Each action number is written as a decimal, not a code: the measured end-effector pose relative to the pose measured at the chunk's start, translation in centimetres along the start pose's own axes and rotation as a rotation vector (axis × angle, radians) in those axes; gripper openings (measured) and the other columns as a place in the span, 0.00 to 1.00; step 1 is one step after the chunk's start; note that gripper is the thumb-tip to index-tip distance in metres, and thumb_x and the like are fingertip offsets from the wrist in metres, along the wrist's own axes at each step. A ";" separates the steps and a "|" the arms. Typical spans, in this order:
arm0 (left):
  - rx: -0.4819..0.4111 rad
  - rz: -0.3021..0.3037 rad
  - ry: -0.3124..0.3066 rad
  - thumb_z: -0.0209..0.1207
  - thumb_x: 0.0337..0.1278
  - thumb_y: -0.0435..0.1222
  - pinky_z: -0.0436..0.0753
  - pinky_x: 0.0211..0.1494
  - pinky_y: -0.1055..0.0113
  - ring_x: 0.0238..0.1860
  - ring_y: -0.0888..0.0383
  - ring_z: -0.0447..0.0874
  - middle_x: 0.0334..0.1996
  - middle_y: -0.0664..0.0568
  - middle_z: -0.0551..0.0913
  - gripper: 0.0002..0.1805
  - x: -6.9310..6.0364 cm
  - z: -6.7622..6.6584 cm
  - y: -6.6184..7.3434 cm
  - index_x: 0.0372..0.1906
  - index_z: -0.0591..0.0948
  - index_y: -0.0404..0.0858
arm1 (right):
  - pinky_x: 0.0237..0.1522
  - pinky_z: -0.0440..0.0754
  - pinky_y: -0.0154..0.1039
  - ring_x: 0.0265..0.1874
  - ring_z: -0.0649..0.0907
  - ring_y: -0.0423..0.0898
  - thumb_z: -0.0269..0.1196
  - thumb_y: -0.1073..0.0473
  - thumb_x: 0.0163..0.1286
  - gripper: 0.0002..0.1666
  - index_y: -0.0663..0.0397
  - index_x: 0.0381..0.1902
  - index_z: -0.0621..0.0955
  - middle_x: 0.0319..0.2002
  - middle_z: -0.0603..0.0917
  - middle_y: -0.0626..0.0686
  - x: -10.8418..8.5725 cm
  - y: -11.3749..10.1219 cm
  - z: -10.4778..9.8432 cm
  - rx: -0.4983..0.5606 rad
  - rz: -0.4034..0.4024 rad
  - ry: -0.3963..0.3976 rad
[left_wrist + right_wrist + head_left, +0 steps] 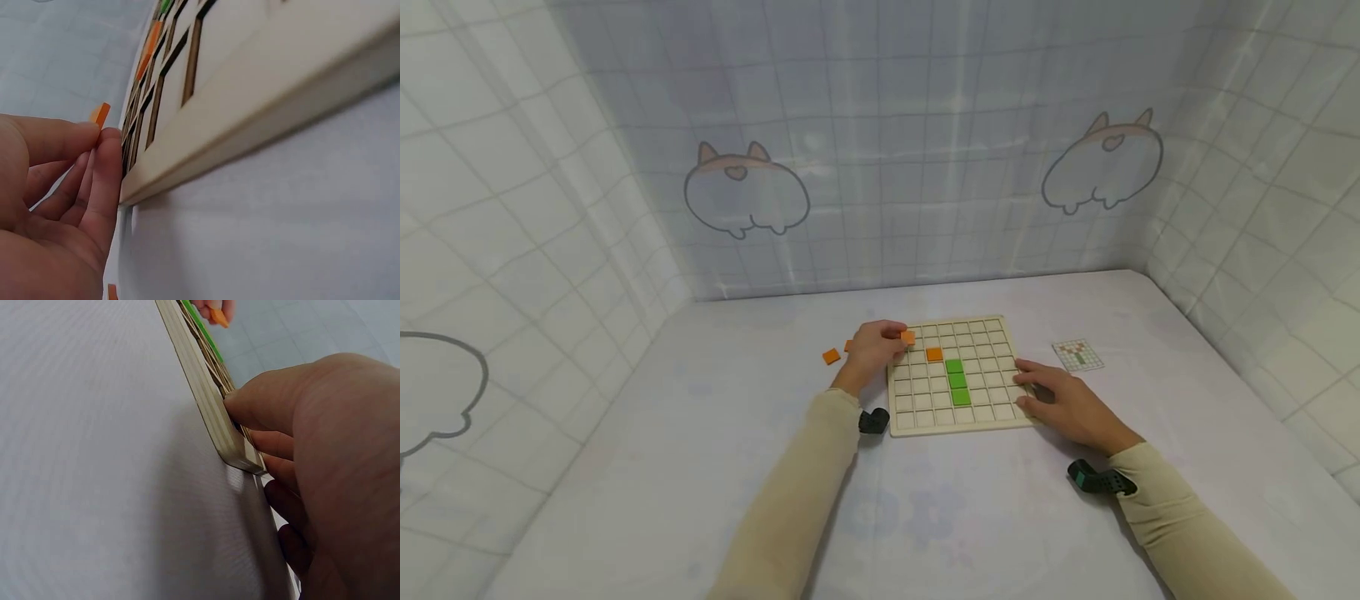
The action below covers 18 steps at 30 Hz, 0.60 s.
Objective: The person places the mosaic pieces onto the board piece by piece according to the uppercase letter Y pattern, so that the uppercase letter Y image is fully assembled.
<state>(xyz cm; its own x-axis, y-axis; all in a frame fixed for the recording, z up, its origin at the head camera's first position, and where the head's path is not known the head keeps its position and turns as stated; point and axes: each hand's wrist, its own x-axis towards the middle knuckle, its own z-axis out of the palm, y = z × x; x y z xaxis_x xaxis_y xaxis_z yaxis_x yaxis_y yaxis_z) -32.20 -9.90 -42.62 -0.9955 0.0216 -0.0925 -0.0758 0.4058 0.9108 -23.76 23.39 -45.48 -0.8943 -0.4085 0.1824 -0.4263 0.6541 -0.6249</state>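
Observation:
My left hand (870, 350) pinches a small orange square tile (908, 337) between thumb and fingertip. In the left wrist view that tile (104, 115) stands up on edge, just off the corner of the wooden grid board (262, 119). The pale board (917, 423) lies flat on the table. Set into its cells are one orange tile (934, 354) and a column of three green tiles (957, 380). My right hand (1071, 407) rests at the board's right edge with relaxed fingers. Its thumb (262, 400) touches the board's top; the other fingers are partly hidden.
Left of the board lies a loose orange tile (831, 357), and another (848, 345) is partly covered by my left hand. A small printed grid card (1078, 355) lies to the right. A tiled-pattern curtain (880, 200) hangs behind the white table (655, 467).

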 end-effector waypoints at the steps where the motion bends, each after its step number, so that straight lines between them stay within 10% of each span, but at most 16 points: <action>1: 0.017 0.003 -0.004 0.65 0.62 0.31 0.83 0.47 0.64 0.43 0.55 0.83 0.45 0.50 0.83 0.16 0.1 0.1 0.0 0.55 0.85 0.40 | 0.68 0.62 0.61 0.72 0.64 0.60 0.64 0.50 0.73 0.26 0.58 0.63 0.79 0.73 0.68 0.56 0.0 0.1 0.1 0.002 -0.002 0.002; 18: 0.129 0.022 -0.034 0.64 0.66 0.36 0.78 0.58 0.57 0.54 0.53 0.78 0.51 0.52 0.82 0.15 -0.1 0.9 -0.3 0.56 0.85 0.45 | 0.68 0.62 0.61 0.72 0.64 0.61 0.64 0.50 0.73 0.26 0.58 0.63 0.79 0.73 0.67 0.56 -0.2 0.4 0.5 -0.032 -0.001 0.009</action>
<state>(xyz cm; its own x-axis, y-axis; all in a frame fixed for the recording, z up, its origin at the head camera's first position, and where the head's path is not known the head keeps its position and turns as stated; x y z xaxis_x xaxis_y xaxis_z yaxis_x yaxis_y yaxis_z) -32.05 -9.18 -43.27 -0.9942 0.0614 -0.0886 -0.0439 0.5192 0.8535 -23.66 23.45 -46.16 -0.8949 -0.4039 0.1899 -0.4314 0.6737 -0.6000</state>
